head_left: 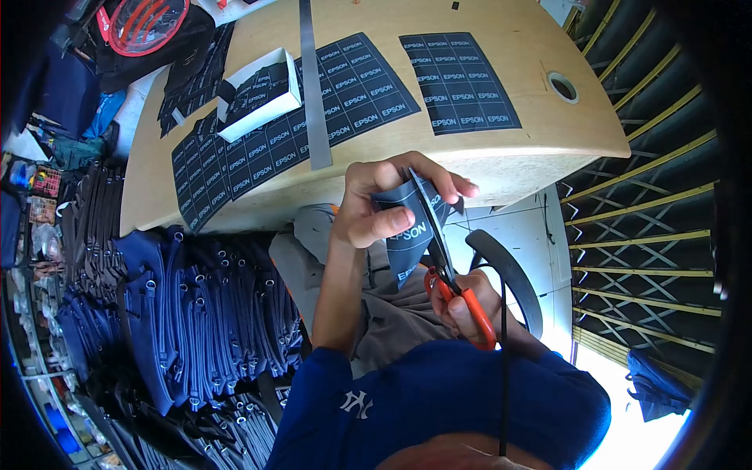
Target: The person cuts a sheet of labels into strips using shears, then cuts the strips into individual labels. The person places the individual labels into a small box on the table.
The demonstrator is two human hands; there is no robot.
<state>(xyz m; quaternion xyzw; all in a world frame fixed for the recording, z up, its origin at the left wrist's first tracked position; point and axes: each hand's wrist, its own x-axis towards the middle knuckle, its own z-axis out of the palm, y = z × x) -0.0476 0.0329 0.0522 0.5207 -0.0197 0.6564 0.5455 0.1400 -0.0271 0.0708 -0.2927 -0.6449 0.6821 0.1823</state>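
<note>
My left hand (pixel 376 207) pinches a dark sheet printed with white EPSON labels (pixel 407 249), held up in front of the table edge above my lap. In my right hand (pixel 474 301) is a pair of scissors (pixel 479 315) with red-orange handles. Their dark blades point up and lie across the sheet, between the fingers of my left hand. Whether the blades are fully closed is hard to see. Part of the sheet is hidden behind my left fingers and the blades.
On the wooden table (pixel 540 47) lie more EPSON sheets (pixel 458 82), a metal ruler (pixel 313 94) and a white box (pixel 262 94) of cut labels. Stacked blue straps or bags (pixel 204 313) fill the left. A black chair part (pixel 509 274) and folding gate (pixel 642 235) stand right.
</note>
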